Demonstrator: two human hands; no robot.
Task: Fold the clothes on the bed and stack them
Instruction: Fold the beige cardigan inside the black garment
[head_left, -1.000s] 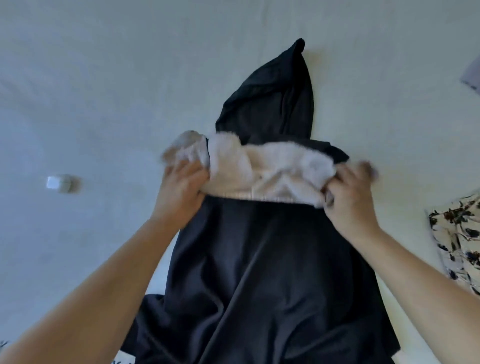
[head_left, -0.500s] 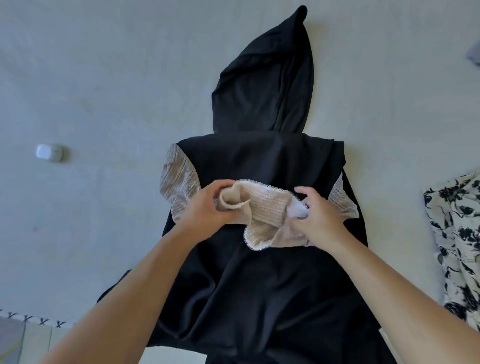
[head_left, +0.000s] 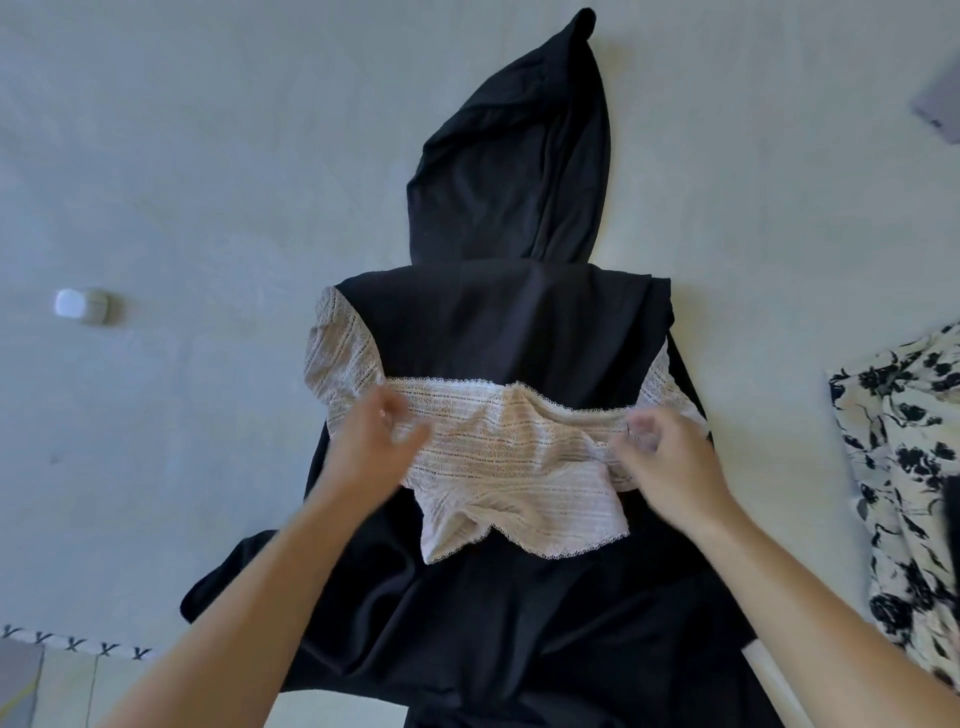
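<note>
A black garment with cream lace sleeves lies flat on the bed, its pointed end stretching away from me. Both lace sleeves are folded inward and overlap across its middle. My left hand rests on the left part of the lace with thumb and fingers loosely spread; it is blurred. At the right end of the lace, my right hand has its fingers curled and pinches the lace edge. The garment's lower part hangs over the bed's near edge.
The pale bedsheet spreads all round the garment. A small white object lies at the left. A black-and-white floral garment lies at the right edge. A grey item shows at the top right corner.
The lace sleeves, bunched up in both hands before, now lie spread flat across the black garment. Both hands have moved apart to the sleeves' outer ends.
</note>
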